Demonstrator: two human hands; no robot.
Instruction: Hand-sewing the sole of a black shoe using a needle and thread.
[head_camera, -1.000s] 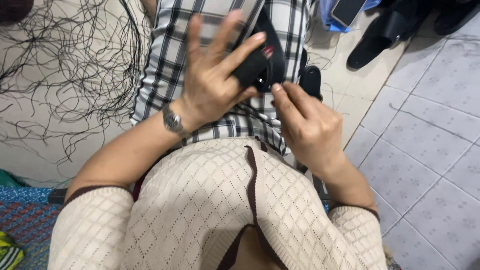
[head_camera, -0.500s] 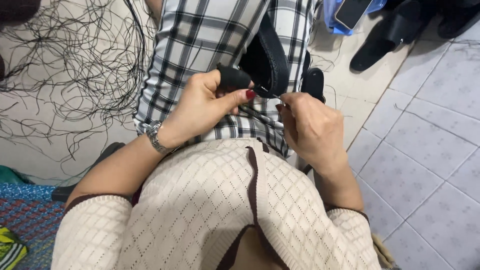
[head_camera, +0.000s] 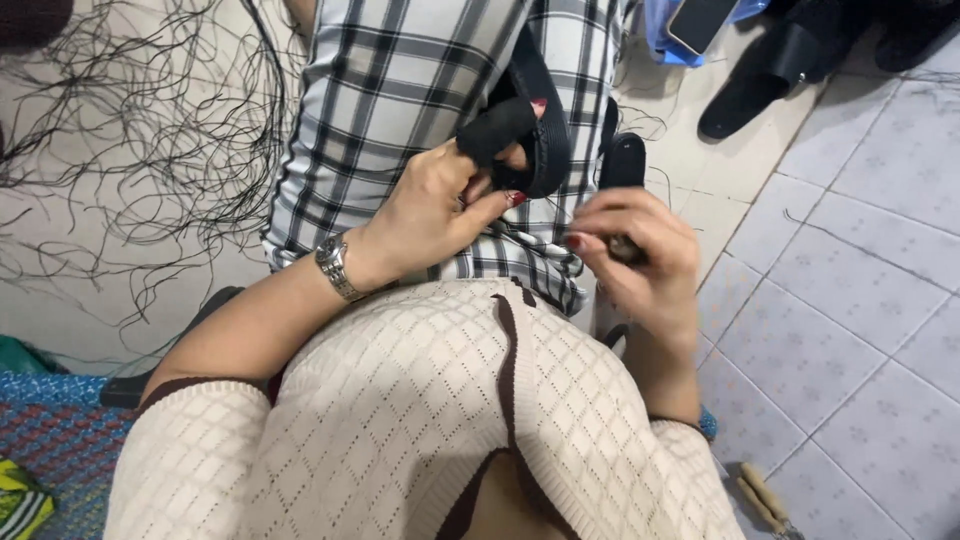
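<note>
Over the checked lap cloth (head_camera: 400, 90), at twelve o'clock, a black strap piece (head_camera: 525, 130) is gripped by the closed left hand (head_camera: 440, 200), while something small, too hidden to identify, is pinched by the right hand (head_camera: 635, 250) and could be dropped if loosened.

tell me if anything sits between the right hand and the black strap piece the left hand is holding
Nothing visible does. The left hand grips the black strap piece over the plaid lap; the right hand is just beside it, with only a small open gap between them.
</note>
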